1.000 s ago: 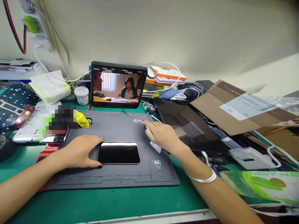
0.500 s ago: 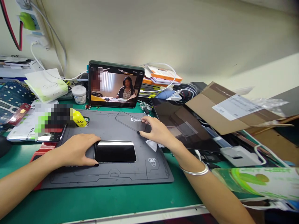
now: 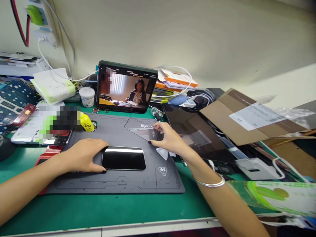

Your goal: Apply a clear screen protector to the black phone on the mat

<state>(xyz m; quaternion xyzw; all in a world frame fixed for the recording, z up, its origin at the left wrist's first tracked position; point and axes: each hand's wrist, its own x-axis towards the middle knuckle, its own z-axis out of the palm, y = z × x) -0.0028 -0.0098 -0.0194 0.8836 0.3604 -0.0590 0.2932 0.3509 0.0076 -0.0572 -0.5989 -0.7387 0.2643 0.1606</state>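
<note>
Two hands over a dark repair mat (image 3: 116, 186) on the counter (image 3: 103, 207). Left hand (image 3: 82, 155): fingers spread, tips against the near edge of a black-screened smartphone (image 3: 123, 158). Right hand (image 3: 170, 138): fingers drawn narrow, pinching the edge of a clear sheet (image 3: 139, 129), which sits just beyond the phone, not yet on its screen.

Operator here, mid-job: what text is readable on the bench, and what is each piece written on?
"WK.TO", the rest hidden, on the grey work mat, seen through the clear film.
"Free" on the white-green packet.
Too small or blurred to read: the tablet subtitles, the yellow bottle label, the cardboard's white label, the mat's corner emblem.
</note>
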